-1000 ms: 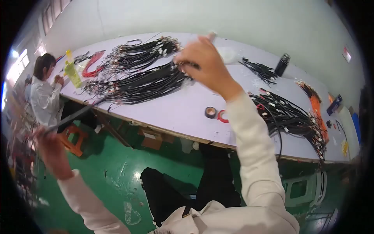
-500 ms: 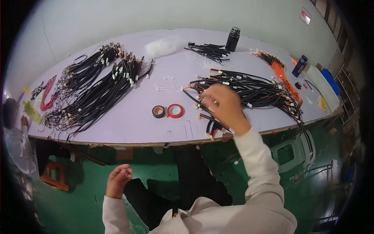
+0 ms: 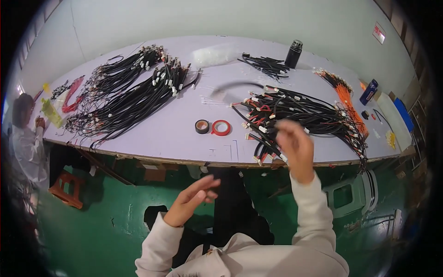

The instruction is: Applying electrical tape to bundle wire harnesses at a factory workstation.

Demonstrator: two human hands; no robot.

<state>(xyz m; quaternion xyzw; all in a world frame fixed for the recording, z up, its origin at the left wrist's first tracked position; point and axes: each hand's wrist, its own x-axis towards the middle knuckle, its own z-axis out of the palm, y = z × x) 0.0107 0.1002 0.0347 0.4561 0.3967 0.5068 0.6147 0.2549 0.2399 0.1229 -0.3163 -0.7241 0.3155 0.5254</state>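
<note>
1. Pale bench (image 3: 175,150), head view: black cables (image 3: 314,111) lie right of the red tape roll (image 3: 221,133), apparently aligned to stay sorted.
2. Left hand (image 3: 190,202), nearer than the roll: fingers extended, empty.
3. Right hand (image 3: 297,150), right of the roll, by those cables: fingers half-curled; cannot tell whether gripping.

By the front edge of the table (image 3: 175,147), the blurred right hand (image 3: 298,151) hides part of the black cable bundle (image 3: 318,112) (contact cannot be told); one arching cable's (image 3: 244,83) left end is smeared.
</note>
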